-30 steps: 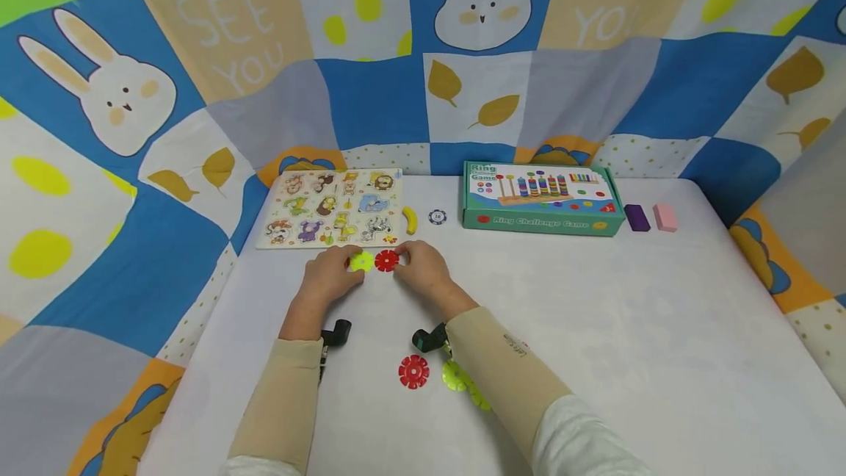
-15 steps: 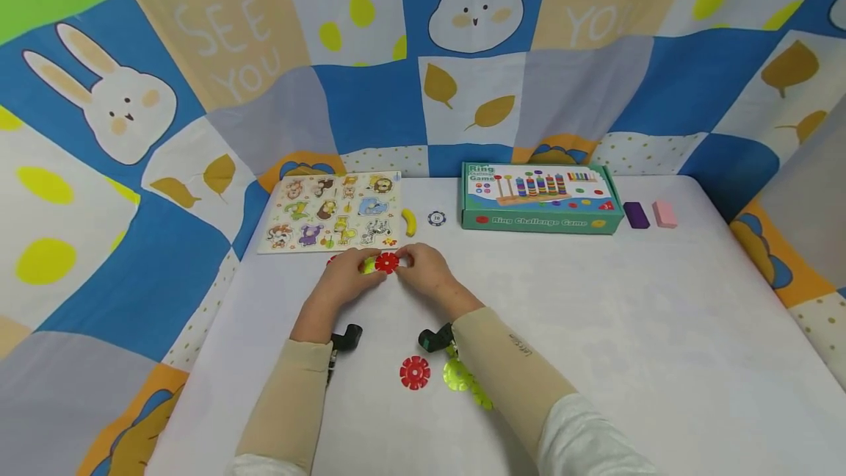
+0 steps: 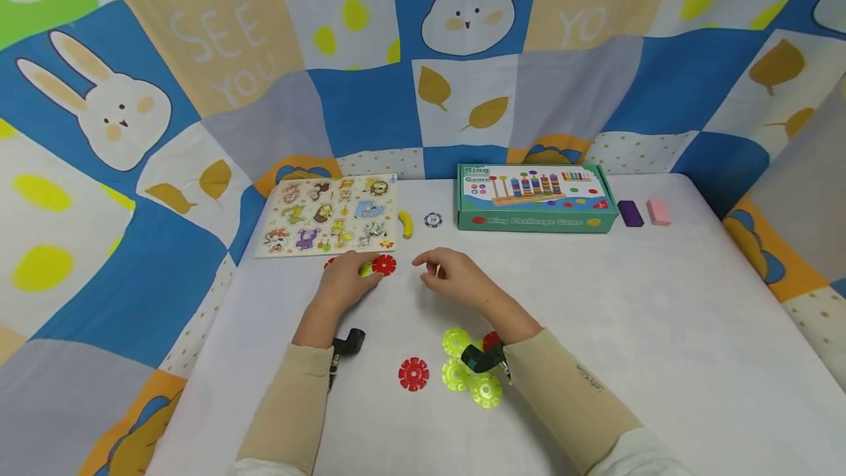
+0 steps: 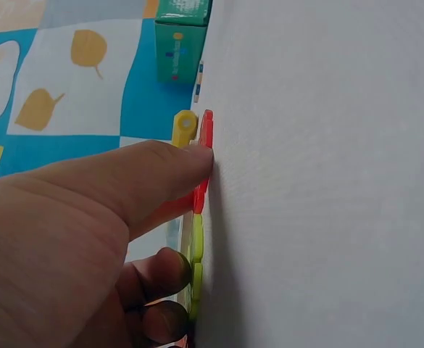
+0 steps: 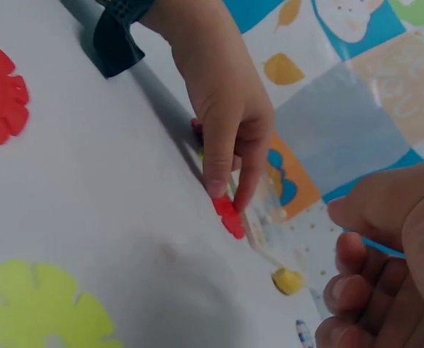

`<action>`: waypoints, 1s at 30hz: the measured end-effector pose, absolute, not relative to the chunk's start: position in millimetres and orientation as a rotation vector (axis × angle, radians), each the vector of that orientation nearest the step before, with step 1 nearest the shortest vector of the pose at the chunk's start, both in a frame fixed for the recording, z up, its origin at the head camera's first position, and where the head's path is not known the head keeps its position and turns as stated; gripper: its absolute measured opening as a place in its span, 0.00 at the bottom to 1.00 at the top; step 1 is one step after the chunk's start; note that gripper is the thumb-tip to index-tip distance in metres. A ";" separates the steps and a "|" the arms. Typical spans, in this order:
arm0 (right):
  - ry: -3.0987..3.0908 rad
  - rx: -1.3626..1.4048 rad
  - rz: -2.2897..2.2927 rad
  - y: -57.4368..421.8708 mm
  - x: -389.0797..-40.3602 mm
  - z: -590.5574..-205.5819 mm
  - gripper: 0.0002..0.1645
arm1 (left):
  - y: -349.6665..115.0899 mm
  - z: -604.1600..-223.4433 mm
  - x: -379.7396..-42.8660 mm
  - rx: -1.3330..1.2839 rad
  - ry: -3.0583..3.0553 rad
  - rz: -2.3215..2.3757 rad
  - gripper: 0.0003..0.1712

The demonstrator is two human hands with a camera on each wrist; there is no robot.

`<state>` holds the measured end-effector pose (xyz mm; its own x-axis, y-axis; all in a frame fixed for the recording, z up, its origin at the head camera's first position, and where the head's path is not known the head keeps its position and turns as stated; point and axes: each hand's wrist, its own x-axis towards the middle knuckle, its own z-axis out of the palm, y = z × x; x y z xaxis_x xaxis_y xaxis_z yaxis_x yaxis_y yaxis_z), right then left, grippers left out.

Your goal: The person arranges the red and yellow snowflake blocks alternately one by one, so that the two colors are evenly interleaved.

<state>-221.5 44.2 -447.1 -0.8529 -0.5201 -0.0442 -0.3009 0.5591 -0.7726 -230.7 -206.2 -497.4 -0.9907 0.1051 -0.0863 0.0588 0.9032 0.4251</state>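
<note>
My left hand [image 3: 346, 281] lies over a short row of notched plastic snowflake discs just in front of the animal puzzle board [image 3: 264, 250]. Its thumb and forefinger pinch the edges of the red snowflake disc [image 3: 385, 264] at the row's right end. Beneath the palm, a yellow-green disc [image 4: 197, 239] is partly covered, and another red disc [image 3: 329, 262] peeks out at the left. My right hand [image 3: 456, 278] hovers to the right of the row, fingers loosely curled, holding nothing; in the right wrist view its fingertips are bare.
Nearer me lie a single red disc [image 3: 413, 374] and several yellow-green discs [image 3: 486, 391], partly under the right wrist camera. Along the back are a toy banana [image 3: 405, 225], a round chip [image 3: 432, 220], a green game box [image 3: 534, 221], a purple block [image 3: 631, 214] and a pink block [image 3: 659, 211].
My left hand has slid right from the yellow-green disc to the red one. My right hand has let go of that red disc and drawn away to the right.
</note>
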 end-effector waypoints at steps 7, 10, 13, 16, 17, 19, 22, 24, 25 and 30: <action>2.534 -0.741 -0.956 67.3 -182.6 -446.1 0.19 | -210.9 -497.6 -227.7 0.114 2.956 0.689 0.29; 2.579 -0.738 -0.859 74.2 -164.0 -449.6 0.20 | -209.1 -496.2 -227.4 0.108 2.947 0.707 0.29; 2.649 -0.670 -0.771 77.8 -147.4 -455.6 0.22 | -206.8 -495.3 -227.0 0.114 2.944 0.712 0.29; 2.725 -0.569 -0.699 78.8 -135.2 -464.2 0.25 | -205.7 -495.3 -226.6 0.121 2.949 0.709 0.28; 2.743 -0.530 -0.687 78.5 -132.1 -466.9 0.26 | -205.6 -495.3 -226.2 0.123 2.952 0.710 0.28; 2.776 -0.472 -0.687 77.7 -128.2 -472.0 0.27 | -205.6 -495.5 -225.6 0.127 2.957 0.708 0.28; 2.791 -0.398 -0.717 75.3 -125.6 -475.9 0.28 | -205.8 -495.3 -225.5 0.121 2.963 0.709 0.27; 2.784 -0.367 -0.748 73.5 -126.0 -476.9 0.28 | -206.1 -495.3 -225.5 0.122 2.965 0.707 0.28; 2.769 -0.351 -0.768 72.4 -126.5 -476.8 0.27 | -206.3 -495.3 -225.6 0.125 2.965 0.706 0.28; 2.680 -0.369 -0.906 69.1 -129.0 -473.3 0.20 | -205.6 -495.6 -225.9 0.123 2.961 0.690 0.28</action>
